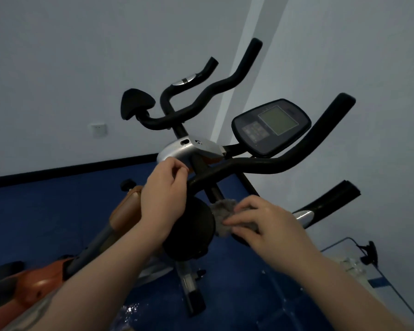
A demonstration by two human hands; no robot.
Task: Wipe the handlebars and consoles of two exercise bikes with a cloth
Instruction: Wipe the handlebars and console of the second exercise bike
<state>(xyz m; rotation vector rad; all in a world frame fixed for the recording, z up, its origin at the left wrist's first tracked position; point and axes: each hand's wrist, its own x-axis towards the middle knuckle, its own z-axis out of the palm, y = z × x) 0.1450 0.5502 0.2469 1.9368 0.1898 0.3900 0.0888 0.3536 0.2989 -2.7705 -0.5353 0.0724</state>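
The near exercise bike has black foam handlebars (285, 163) and a dark console (270, 126) with a green-grey screen. My right hand (261, 225) presses a grey cloth (222, 209) against the bike's lower right bar end, beside a round black pad (191, 230). My left hand (164, 194) hovers with curled fingers by the handlebar's left part, under the silver stem cover (177, 151); whether it touches the bar is unclear. A second bike's handlebars (213, 89) with a black pad (136, 101) stand behind.
An orange and grey bike frame (46, 280) runs along the lower left over a blue floor (58, 211). White walls meet in a corner behind; a wall socket (98, 130) is at the left. A glass-topped table edge (373, 266) with a black clip sits at the lower right.
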